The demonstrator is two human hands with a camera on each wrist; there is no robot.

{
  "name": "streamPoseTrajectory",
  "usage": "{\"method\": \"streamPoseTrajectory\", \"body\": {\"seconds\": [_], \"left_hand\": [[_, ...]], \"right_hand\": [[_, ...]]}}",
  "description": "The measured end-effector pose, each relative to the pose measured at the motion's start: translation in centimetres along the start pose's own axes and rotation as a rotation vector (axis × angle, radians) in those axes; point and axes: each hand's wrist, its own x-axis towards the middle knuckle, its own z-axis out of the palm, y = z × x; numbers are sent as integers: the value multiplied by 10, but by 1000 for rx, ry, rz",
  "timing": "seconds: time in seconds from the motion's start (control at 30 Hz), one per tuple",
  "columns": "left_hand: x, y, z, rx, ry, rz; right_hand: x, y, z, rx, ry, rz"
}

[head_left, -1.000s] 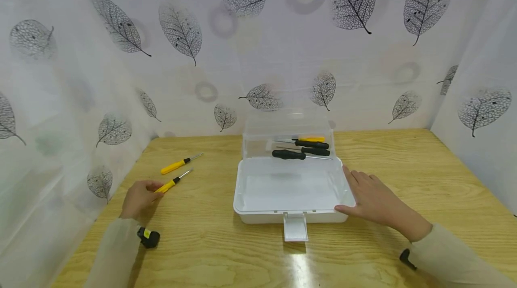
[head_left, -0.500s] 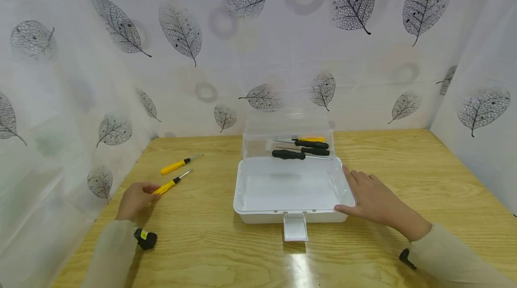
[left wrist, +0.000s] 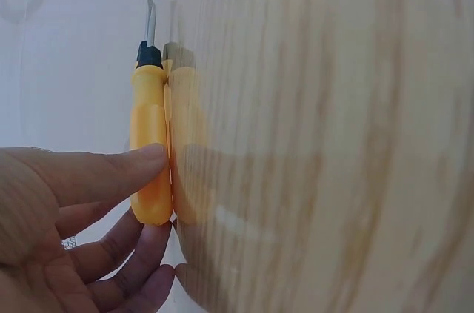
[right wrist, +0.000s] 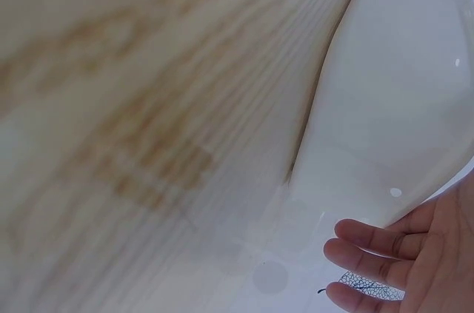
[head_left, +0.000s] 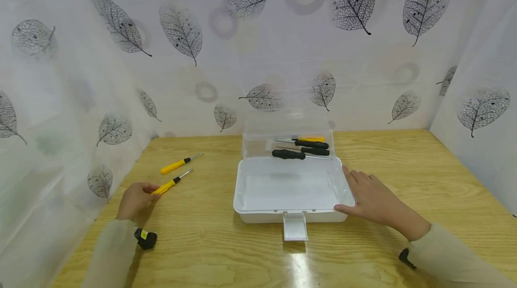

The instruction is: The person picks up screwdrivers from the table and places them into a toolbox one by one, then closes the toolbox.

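Note:
My left hand (head_left: 135, 199) is at the table's left side, its thumb and fingers pinching the butt end of a yellow-handled screwdriver (head_left: 167, 186). In the left wrist view the thumb lies on the yellow handle (left wrist: 150, 124), with the fingertips under its end at the tabletop. Just beyond lies a second yellow screwdriver (head_left: 175, 166). My right hand (head_left: 371, 200) rests on the right front corner of a white toolbox (head_left: 331, 217). Its thumb lies over the front rim, and the other fingers extend along the side. In the right wrist view, relaxed fingers (right wrist: 374, 250) sit beside the box wall.
The toolbox's clear lid (head_left: 254, 146) is folded back and holds several screwdrivers, including a black-handled one (head_left: 288, 154). A white latch (head_left: 295, 227) hangs at the box front. Leaf-printed curtain (head_left: 274, 54) encloses the wooden table (head_left: 202, 247) behind and at both sides.
My left hand has drawn back slightly to the left along the nearer screwdriver, showing more of its handle. The right hand and toolbox have stayed in place.

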Motion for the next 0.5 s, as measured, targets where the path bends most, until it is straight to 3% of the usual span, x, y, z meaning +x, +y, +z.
{"method": "streamPoseTrajectory", "body": {"seconds": [0.5], "left_hand": [[-2, 2, -1, -12, 8, 7]], "right_hand": [[0, 0, 0, 5, -5, 6]]}}
